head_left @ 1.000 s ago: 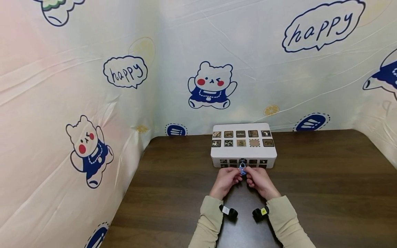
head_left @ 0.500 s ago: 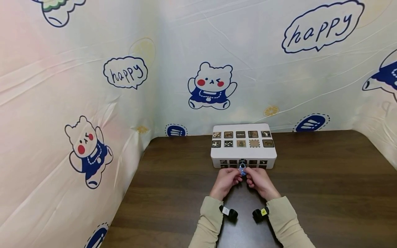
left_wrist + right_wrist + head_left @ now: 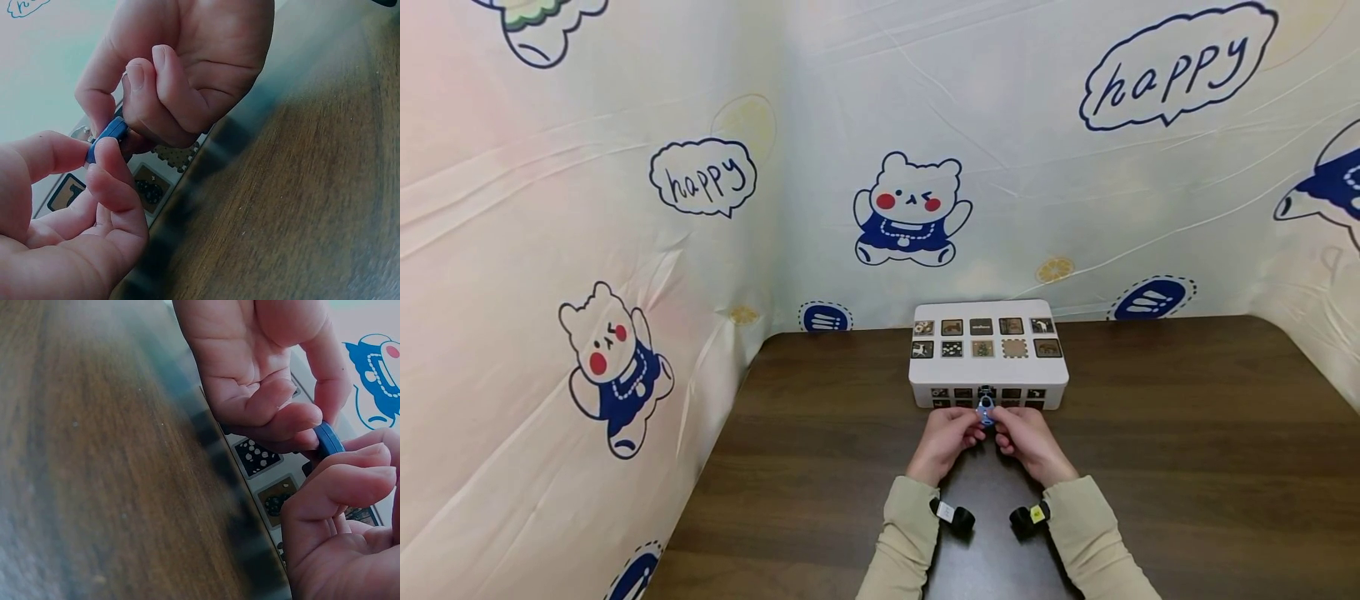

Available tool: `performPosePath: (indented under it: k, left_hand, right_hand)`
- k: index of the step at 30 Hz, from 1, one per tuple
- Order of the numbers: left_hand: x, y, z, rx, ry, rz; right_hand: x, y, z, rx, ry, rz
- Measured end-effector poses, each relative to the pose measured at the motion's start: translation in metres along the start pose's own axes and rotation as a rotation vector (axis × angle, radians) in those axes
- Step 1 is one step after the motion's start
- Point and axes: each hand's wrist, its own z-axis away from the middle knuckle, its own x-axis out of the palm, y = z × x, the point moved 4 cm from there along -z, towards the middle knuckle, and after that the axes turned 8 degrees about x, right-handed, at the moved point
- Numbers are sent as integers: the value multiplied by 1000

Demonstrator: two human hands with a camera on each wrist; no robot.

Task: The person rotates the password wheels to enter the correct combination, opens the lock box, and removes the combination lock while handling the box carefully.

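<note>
Both hands meet at a small blue padlock [image 3: 986, 409] at the front middle of a white box [image 3: 988, 371]. Its shackle reaches up to the dark latch [image 3: 987, 391] on the box's front. My left hand [image 3: 942, 443] pinches the padlock's left side between thumb and forefinger. From the right, my right hand [image 3: 1034, 443] pinches it the same way. In the left wrist view the blue padlock body [image 3: 112, 129] shows between the fingertips of both hands, the other fingers curled in. Fingers hide most of the padlock [image 3: 328, 439] in the right wrist view.
The box stands at the back of a dark wooden table [image 3: 820, 483], close to a printed cloth [image 3: 910, 108] hung behind. Small dark picture squares cover its lid and front. Black wrist cameras [image 3: 953, 516] sit at both sleeve cuffs.
</note>
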Motion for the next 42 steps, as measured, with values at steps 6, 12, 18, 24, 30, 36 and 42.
performPosePath:
  k: [6, 12, 18, 24, 30, 36, 42]
  left_hand:
    - [-1, -2, -2, -8, 3, 2]
    - [-1, -3, -2, -19, -1, 5]
    - [-1, -3, -2, -12, -6, -1]
    - [-1, -4, -2, -18, 1, 0]
    - [-1, -4, -2, -29, 15, 5]
    - [-2, -2, -2, -39, 20, 7]
    - [-2, -3, -3, -30, 19, 7]
  right_hand:
    - [0, 1, -1, -15, 4, -3]
    - [0, 1, -1, -20, 12, 6]
    - [-1, 0, -1, -18, 16, 8]
    - [-1, 1, -1, -14, 19, 10]
    - [-1, 1, -2, -13, 16, -1]
    - [-1, 2, -3, -3, 13, -6]
    - [-1, 2, -4, 6, 11, -25]
